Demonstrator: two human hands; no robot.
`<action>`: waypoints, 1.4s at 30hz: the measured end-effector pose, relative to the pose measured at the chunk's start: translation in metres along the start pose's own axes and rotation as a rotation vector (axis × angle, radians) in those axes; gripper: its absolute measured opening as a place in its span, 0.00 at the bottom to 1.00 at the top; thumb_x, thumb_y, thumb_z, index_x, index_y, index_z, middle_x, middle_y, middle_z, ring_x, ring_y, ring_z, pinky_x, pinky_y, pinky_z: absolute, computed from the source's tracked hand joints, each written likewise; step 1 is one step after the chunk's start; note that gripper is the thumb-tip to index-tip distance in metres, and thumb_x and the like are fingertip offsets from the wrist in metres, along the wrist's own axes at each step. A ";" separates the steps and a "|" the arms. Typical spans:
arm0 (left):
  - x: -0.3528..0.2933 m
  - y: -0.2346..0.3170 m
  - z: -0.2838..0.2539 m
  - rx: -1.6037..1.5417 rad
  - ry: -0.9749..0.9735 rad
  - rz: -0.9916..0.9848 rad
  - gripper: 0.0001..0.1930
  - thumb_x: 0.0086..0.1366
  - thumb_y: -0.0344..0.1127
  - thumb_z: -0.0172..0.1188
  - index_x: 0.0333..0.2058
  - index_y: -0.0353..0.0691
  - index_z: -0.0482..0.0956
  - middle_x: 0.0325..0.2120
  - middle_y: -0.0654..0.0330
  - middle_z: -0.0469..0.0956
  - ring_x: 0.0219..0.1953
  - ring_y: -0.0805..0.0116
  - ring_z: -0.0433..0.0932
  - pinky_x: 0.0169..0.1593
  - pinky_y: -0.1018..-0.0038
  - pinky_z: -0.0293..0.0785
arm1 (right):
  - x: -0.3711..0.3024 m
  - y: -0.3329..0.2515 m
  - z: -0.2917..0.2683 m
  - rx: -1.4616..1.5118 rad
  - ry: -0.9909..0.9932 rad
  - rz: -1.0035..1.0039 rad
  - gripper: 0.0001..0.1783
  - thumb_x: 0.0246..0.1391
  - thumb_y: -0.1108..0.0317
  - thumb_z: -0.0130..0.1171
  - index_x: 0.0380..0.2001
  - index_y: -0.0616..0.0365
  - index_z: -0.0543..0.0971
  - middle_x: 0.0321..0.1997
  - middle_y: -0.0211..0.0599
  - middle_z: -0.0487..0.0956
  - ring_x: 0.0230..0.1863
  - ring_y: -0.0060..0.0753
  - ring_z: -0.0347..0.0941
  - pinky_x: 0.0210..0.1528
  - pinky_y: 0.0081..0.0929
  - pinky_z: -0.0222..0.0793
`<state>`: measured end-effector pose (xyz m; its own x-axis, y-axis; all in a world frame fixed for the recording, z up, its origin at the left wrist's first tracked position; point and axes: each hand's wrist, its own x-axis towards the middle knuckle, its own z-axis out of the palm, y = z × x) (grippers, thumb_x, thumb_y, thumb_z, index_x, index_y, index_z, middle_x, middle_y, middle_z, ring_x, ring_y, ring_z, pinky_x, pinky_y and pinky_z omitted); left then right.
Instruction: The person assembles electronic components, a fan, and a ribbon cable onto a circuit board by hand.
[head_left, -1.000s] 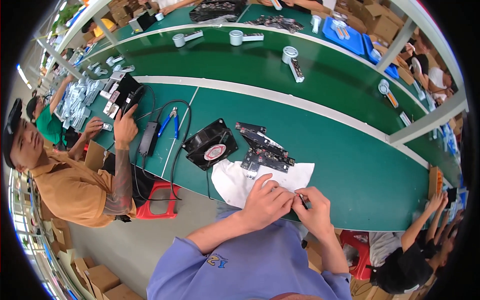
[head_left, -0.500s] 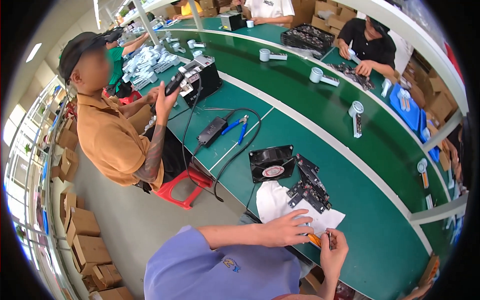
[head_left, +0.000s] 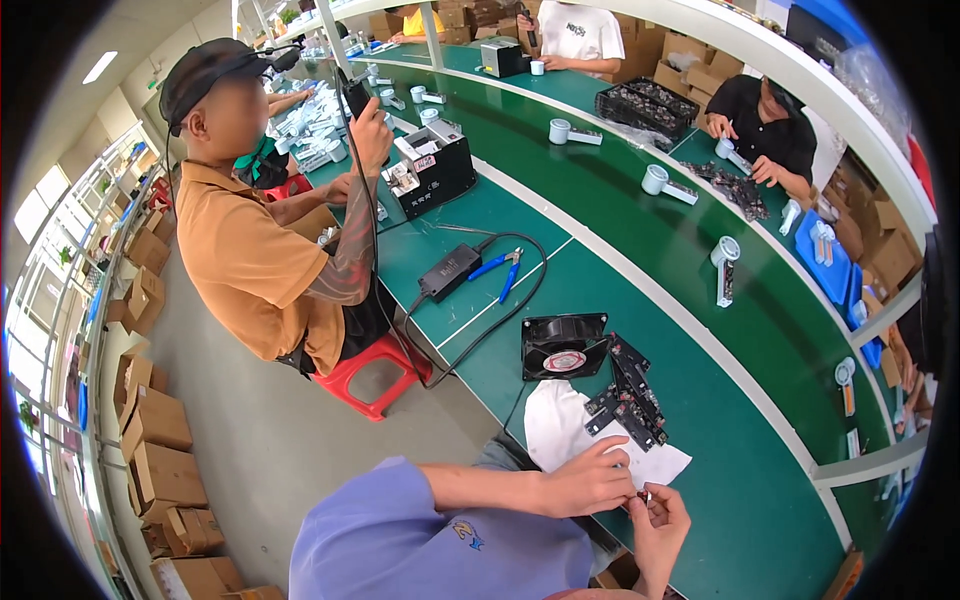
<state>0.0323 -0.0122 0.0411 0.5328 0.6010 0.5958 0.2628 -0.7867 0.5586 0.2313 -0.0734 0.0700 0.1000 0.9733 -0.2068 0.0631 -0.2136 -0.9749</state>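
Observation:
My left hand [head_left: 592, 479] and my right hand [head_left: 660, 522] meet at the near edge of the green table. The right fingers pinch a small dark piece with a shiny end [head_left: 645, 494], too small and covered to name. The left fingers are closed against it from the other side; what else they hold is hidden. Just beyond my hands, a white sheet [head_left: 555, 420] lies on the table. A loose pile of black circuit boards [head_left: 632, 395] rests partly on it. Behind the sheet stands a black square fan [head_left: 563, 345].
Blue-handled cutters [head_left: 510, 275] and a black power adapter [head_left: 450, 272] with a looping cable lie farther left. A person in a brown shirt [head_left: 245, 265] sits there by a black metal box [head_left: 435, 170]. Pale blue handheld devices [head_left: 668, 185] lie along the green conveyor [head_left: 610, 165].
The view has shifted, moving the table's things. My hands have drawn together, and the orange-yellow thing between them no longer shows. The brown-shirted person has raised the dark handheld tool.

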 end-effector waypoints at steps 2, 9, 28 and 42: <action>-0.001 0.004 0.005 0.009 -0.002 0.011 0.08 0.62 0.33 0.70 0.37 0.41 0.82 0.34 0.64 0.78 0.48 0.58 0.75 0.74 0.46 0.61 | -0.004 0.004 -0.001 0.008 0.038 0.001 0.14 0.62 0.85 0.64 0.51 0.70 0.77 0.39 0.36 0.82 0.38 0.21 0.81 0.41 0.18 0.79; 0.003 0.009 -0.002 0.187 0.069 -0.017 0.06 0.55 0.34 0.69 0.31 0.45 0.82 0.32 0.64 0.77 0.47 0.60 0.78 0.73 0.40 0.59 | -0.004 -0.002 0.003 -0.047 -0.009 -0.066 0.11 0.65 0.80 0.65 0.50 0.70 0.81 0.45 0.35 0.80 0.45 0.25 0.82 0.49 0.23 0.80; 0.010 0.009 0.000 0.107 0.026 -0.204 0.09 0.54 0.27 0.73 0.34 0.45 0.85 0.30 0.69 0.83 0.44 0.66 0.80 0.73 0.52 0.57 | -0.007 -0.008 0.000 0.185 -0.037 0.137 0.14 0.67 0.74 0.67 0.53 0.66 0.80 0.48 0.38 0.85 0.49 0.22 0.82 0.50 0.23 0.81; 0.011 0.004 -0.001 0.061 0.016 -0.195 0.09 0.55 0.27 0.74 0.34 0.43 0.85 0.31 0.67 0.84 0.46 0.62 0.80 0.71 0.51 0.60 | -0.005 -0.017 0.006 0.066 -0.025 0.095 0.13 0.65 0.79 0.67 0.52 0.69 0.82 0.50 0.38 0.81 0.51 0.27 0.83 0.54 0.26 0.83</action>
<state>0.0384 -0.0085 0.0508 0.4544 0.7447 0.4887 0.4083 -0.6618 0.6288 0.2233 -0.0740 0.0873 0.0771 0.9510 -0.2995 -0.0114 -0.2996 -0.9540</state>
